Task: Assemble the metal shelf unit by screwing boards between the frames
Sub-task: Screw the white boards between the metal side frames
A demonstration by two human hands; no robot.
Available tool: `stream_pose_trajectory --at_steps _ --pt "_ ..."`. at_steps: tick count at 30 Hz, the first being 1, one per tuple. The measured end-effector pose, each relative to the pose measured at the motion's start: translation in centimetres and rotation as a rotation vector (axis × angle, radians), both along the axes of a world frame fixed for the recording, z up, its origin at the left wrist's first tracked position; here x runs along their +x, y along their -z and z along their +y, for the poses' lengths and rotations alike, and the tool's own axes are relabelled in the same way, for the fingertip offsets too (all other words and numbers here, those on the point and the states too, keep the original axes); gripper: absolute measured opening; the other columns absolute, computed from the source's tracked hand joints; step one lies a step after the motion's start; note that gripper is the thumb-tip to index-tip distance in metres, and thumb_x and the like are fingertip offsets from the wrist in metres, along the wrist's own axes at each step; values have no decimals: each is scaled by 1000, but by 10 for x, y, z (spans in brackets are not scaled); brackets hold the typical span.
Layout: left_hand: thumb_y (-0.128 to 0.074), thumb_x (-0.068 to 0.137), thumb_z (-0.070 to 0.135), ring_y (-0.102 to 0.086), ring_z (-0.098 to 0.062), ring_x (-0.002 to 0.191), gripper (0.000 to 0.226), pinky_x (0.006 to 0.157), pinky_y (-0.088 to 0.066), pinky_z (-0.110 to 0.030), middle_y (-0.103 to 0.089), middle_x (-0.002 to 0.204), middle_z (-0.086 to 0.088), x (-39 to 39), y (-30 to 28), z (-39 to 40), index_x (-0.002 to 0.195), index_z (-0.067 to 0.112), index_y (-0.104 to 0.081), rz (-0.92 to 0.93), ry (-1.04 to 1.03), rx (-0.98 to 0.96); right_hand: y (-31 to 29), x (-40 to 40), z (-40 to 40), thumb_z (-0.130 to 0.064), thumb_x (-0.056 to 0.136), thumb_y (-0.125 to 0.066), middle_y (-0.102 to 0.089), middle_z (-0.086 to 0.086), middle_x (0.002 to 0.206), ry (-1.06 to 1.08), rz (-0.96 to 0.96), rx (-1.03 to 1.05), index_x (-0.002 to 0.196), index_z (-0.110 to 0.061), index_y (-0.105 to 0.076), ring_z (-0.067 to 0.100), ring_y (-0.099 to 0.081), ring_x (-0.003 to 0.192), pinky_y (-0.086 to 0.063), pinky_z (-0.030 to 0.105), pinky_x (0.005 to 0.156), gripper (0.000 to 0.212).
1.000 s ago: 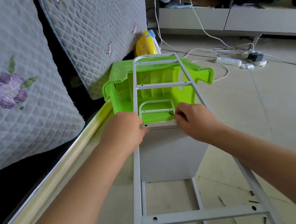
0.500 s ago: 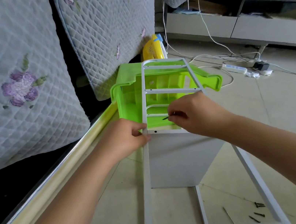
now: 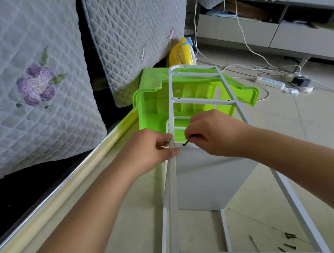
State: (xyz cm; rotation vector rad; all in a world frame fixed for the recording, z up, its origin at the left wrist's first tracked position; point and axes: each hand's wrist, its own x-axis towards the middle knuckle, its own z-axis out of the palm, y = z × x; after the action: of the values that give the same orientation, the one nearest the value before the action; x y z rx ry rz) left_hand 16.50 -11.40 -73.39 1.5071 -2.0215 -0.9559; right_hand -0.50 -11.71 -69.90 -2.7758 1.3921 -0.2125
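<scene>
A white metal ladder-shaped frame [image 3: 199, 101] lies flat across the scene, its far end resting on an overturned green plastic stool [image 3: 152, 104]. A grey board [image 3: 204, 177] hangs upright beneath the frame. My left hand [image 3: 152, 148] grips the frame's left rail where the board's top edge meets it. My right hand [image 3: 212, 134] pinches a small black screw [image 3: 187, 142], its tip at the board's top edge near the left rail.
Several loose black screws [image 3: 288, 241] lie on the tiled floor at lower right. Quilted mattresses [image 3: 25, 82] lean at the left behind a brass-coloured rail [image 3: 67, 189]. A power strip [image 3: 271, 82] and cables lie at the far right, a yellow pack [image 3: 180, 54] behind the stool.
My right hand has shifted from the board's right side toward the left rail, carrying the screw down to the board's edge. The left hand stays on the rail.
</scene>
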Motion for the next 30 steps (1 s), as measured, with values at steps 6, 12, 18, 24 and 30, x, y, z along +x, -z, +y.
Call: stream_pose_trajectory --at_steps 6,12,18,24,30 --pt "-68 82 28 -60 -16 78 28 64 -35 -23 -69 83 -7 -3 -2 0 108 17 -68 -32 -23 -58 -8 10 -3 -10 92 -43 -58 8 98 35 193 58 100 -7 -66 24 -54 94 -44 31 78 25" --pt "-69 81 24 -56 3 80 40 67 -36 -2 -70 91 8 1 10 4 120 14 -63 160 -69 -32 -16 20 -7 -10 91 -43 -59 6 100 15 348 58 101 -10 -64 23 -55 97 -42 28 75 23" --pt "-71 80 21 -56 -5 86 36 86 -48 -24 -68 106 7 5 10 5 115 16 -66 208 -22 47 -16 29 -2 -10 91 -42 -55 6 97 2 467 69 100 -9 -61 24 -55 97 -40 28 71 21" --pt "-72 78 21 -58 1 75 26 87 -48 -28 -69 90 4 7 13 8 103 13 -72 264 -66 79 -14 29 0 -13 90 -43 -60 10 95 83 405 123 97 -8 -64 27 -57 93 -49 34 77 22" --pt "-74 76 19 -57 0 66 34 76 -47 -19 -64 77 9 4 16 10 106 5 -68 345 -154 120 -17 20 2 -12 87 -50 -60 4 95 143 213 224 117 -14 -58 20 -53 94 -46 30 82 31"
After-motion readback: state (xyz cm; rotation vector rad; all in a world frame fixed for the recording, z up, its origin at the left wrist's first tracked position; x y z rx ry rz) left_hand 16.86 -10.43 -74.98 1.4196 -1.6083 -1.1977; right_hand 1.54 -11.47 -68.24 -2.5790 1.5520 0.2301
